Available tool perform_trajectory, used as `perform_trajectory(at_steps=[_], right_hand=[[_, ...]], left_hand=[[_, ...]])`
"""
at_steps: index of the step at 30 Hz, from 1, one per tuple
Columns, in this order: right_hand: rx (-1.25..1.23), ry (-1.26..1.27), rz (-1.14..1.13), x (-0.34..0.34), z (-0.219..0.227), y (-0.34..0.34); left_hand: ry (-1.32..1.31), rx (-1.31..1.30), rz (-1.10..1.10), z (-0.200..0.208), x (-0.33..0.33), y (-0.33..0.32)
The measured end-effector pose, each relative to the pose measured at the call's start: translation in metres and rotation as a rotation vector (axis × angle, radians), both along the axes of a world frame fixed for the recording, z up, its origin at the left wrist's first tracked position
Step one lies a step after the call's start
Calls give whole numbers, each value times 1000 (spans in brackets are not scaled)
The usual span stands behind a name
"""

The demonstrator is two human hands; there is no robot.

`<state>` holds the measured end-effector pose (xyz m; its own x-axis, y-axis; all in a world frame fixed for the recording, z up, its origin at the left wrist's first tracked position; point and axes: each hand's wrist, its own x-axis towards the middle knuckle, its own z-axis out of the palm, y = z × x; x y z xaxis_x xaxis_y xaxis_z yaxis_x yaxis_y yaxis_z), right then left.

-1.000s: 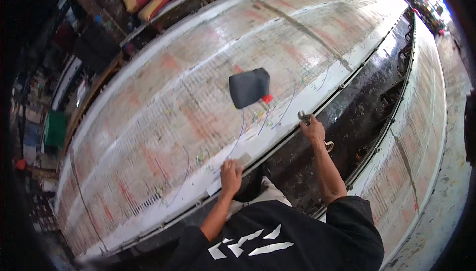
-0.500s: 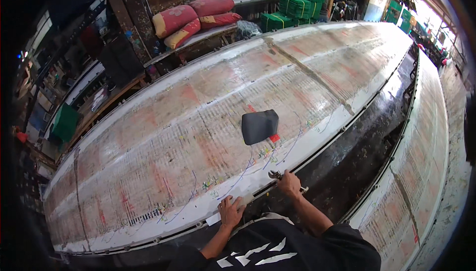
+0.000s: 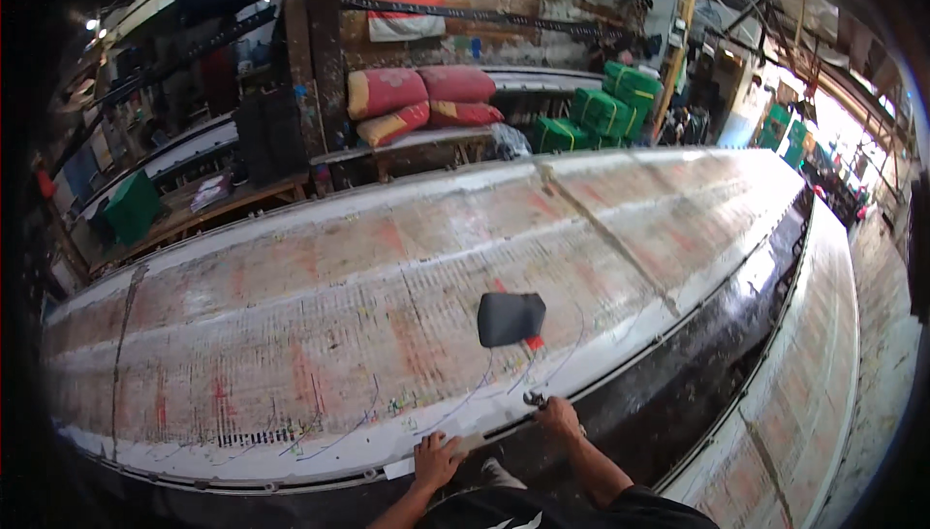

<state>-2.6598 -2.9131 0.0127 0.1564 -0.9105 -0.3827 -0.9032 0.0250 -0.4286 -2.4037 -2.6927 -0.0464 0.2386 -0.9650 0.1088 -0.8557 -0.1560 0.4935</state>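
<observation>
My right hand [image 3: 559, 419] is closed round an adjustable wrench [image 3: 535, 399], its jaw pointing left over the near edge of a long, stained table [image 3: 320, 287]. To its left, my left hand [image 3: 438, 458] rests on that same edge, its fingers spread over a pale flat piece [image 3: 399, 469]. A tan end [image 3: 472, 443] shows beside that hand; whether it belongs to the same piece I cannot tell. Beyond both hands a dark grey, shaped piece [image 3: 511, 320] lies on the tabletop, with a small red patch [image 3: 534, 343] at its near corner.
A dark, glossy gap [image 3: 697, 345] separates this table from a second long table [image 3: 814, 335] at the right. Across the far side sit red and yellow sacks [image 3: 421, 103] and green strapped bundles [image 3: 603, 112]. A wooden post [image 3: 678, 45] stands behind.
The view has tilted up, so the table and both hands sit lower in the picture and more of the back wall shows. Both hands keep nearly the same places at the table edge.
</observation>
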Motion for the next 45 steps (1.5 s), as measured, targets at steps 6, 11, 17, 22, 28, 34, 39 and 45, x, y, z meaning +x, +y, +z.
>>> perform_trajectory(at_steps=[6, 11, 17, 22, 28, 34, 39, 45], right_hand=[[-79, -135, 238, 3, -32, 2], [120, -156, 260, 59, -17, 52], [191, -132, 105, 73, -8, 62], [209, -152, 98, 72, -18, 65], [167, -188, 36, 72, -1, 77], [187, -142, 79, 71, -1, 86], [81, -172, 159, 66, -16, 83], [20, -275, 80, 72, -26, 78]], left_hand=[[-2, 32, -45, 7, 0, 1], [-16, 44, -39, 2, -1, 3], [-12, 29, -34, -3, 0, -8], [-91, -48, -48, -4, 1, -9], [-90, -46, -56, 0, 3, -3], [-77, -12, -32, 0, -1, 6], [-115, 79, -17, -8, -5, 5], [-2, 27, 35, 4, -1, -2]])
